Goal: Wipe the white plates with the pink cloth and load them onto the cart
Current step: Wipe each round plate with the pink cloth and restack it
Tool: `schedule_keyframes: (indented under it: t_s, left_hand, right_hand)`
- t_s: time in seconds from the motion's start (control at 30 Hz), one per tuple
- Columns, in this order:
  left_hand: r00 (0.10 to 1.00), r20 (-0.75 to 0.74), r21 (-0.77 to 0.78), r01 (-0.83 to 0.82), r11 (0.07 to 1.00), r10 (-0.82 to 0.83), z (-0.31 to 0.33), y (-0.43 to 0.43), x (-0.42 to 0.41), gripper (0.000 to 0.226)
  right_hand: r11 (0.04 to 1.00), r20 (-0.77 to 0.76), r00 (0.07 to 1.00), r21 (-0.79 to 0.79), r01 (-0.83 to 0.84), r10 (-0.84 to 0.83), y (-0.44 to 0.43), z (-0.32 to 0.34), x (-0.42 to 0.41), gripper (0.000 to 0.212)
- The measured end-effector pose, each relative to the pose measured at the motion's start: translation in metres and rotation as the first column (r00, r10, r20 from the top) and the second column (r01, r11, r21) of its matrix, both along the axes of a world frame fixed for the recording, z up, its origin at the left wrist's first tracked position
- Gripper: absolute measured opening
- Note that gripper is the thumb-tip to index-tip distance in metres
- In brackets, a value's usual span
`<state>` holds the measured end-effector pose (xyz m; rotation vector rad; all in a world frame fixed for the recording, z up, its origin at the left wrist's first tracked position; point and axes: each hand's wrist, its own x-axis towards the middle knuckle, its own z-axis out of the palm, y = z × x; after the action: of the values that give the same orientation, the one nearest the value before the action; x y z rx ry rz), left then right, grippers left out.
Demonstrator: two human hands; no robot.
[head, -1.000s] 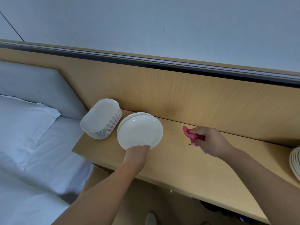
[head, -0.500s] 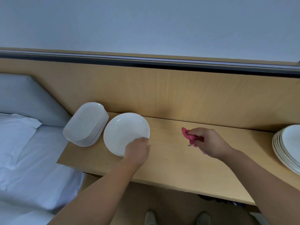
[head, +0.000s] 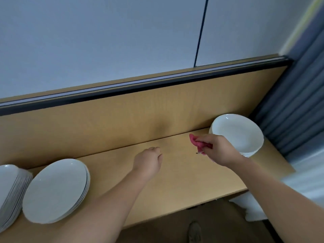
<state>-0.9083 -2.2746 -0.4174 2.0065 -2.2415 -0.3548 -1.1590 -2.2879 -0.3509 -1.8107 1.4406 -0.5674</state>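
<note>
A pale wall fills the upper half, crossed by one thin dark vertical line; under it runs a wooden back panel topped by a dark rail; the wooden shelf slants from lower left up to the right, ending at a grey-blue curtain.

Both bare forearms reach in from the bottom edge over the shelf; the left hand hangs above the bare wood at mid-shelf, back upward, fingers loosely curled under and holding nothing; whether it touches the wood cannot be told. The right hand is further right, fingers bunched round the pink cloth, which pokes out leftward from the fist.

Three lots of white plates stand on the shelf: a tall stack cut off by the left edge; a short pile of round plates just beside it; a right stack of plates at the far end near the curtain, its near rim hidden behind the right hand.

Blurred white fabric lies at the right edge, too smeared to identify; a shoe shows on the floor below the shelf; a tiny dark speck sits under the cloth, too small to name.
</note>
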Motion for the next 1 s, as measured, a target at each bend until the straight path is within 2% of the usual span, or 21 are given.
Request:
schedule_keyframes:
  t_s: [0.2, 0.37, 0.53, 0.6, 0.8, 0.93, 1.0]
  left_hand:
    - [0.994, -0.038, -0.02, 0.101, 0.995, -0.101, 0.008, -0.04, -0.085, 0.026]
    - [0.986, -0.066, 0.011, 0.151, 0.988, -0.15, 0.007, -0.074, -0.156, 0.024]
    - [0.987, -0.065, 0.07, 0.152, 0.986, -0.148, -0.006, -0.106, -0.203, 0.022]
    - [0.988, -0.071, 0.091, 0.14, 0.986, -0.134, -0.012, -0.116, -0.214, 0.024]
    - [0.995, 0.06, 0.162, 0.064, 0.985, -0.074, -0.027, -0.134, -0.233, 0.032]
    - [0.997, 0.07, 0.209, 0.017, 0.978, -0.032, -0.029, -0.14, -0.24, 0.032]
    - [0.999, 0.028, 0.253, -0.048, 0.966, 0.042, -0.028, -0.142, -0.245, 0.028]
  right_hand:
    - [0.992, -0.028, 0.993, -0.039, 0.116, -0.118, -0.013, -0.003, -0.083, 0.029]
    - [0.979, 0.081, 0.976, -0.014, 0.204, -0.202, -0.028, -0.012, -0.145, 0.026]
    - [0.979, 0.109, 0.975, -0.04, 0.198, -0.193, -0.044, -0.023, -0.182, 0.034]
    - [0.979, 0.114, 0.974, -0.035, 0.203, -0.198, -0.051, -0.029, -0.191, 0.035]
    - [0.984, 0.139, 0.976, -0.046, 0.174, -0.166, -0.068, -0.048, -0.205, 0.036]
    - [0.986, 0.145, 0.977, -0.037, 0.162, -0.155, -0.075, -0.053, -0.209, 0.04]
    - [0.989, 0.131, 0.983, -0.056, 0.137, -0.129, -0.078, -0.054, -0.209, 0.039]
